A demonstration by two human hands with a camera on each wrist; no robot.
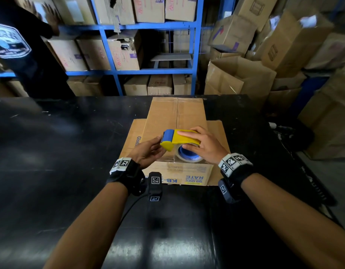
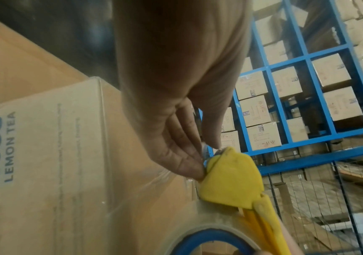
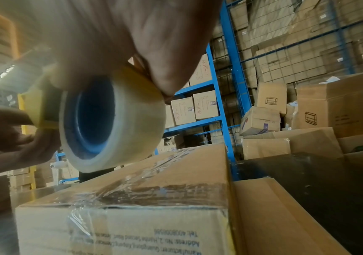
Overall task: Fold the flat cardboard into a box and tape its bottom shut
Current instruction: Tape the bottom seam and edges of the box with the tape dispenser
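A brown cardboard box (image 1: 175, 115) stands folded on the black table (image 1: 70, 142), its flaps spread flat around its base. Clear tape (image 3: 102, 193) lies wrinkled over the box's near top edge. A yellow tape dispenser (image 1: 179, 139) with a blue roller and a clear tape roll (image 1: 189, 155) hovers just above the box's near end. My right hand (image 1: 187, 141) grips the dispenser from above, thumb against the roll (image 3: 132, 120). My left hand (image 1: 158, 144) pinches the dispenser's front end (image 2: 230, 181) between thumb and fingers (image 2: 189, 165). Whether the tape's end is in that pinch is hidden.
Blue shelving (image 1: 109, 55) full of cartons runs behind the table. A person in a dark shirt (image 1: 16, 45) stands at the far left by the shelves. Open and stacked cartons (image 1: 265, 65) crowd the right side. Cables lie at the table's right edge (image 1: 311, 181).
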